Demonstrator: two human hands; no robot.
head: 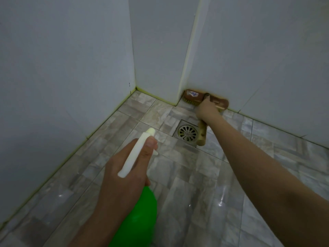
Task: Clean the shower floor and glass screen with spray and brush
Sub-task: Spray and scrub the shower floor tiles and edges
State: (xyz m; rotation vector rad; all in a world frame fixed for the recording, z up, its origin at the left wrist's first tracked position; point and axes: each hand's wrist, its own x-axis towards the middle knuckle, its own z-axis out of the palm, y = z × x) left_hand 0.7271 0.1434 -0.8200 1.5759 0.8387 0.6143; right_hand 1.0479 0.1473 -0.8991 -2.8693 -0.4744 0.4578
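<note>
My left hand [124, 168] grips a green spray bottle [138, 216] by its white trigger head [135, 154], nozzle pointing forward over the floor. My right hand [207, 108] reaches far ahead and holds a brown wooden scrub brush [194, 96] by its handle. The brush head lies against the base of the wall on the grey tiled shower floor [195, 184]. The handle's wooden end [202, 136] sticks out below my wrist, beside the drain.
A round metal floor drain [187, 133] sits just in front of the brush. Pale walls [71, 68] close in on the left and behind, and a projecting wall corner [179, 97] meets the floor left of the brush. The tiles look wet and glossy.
</note>
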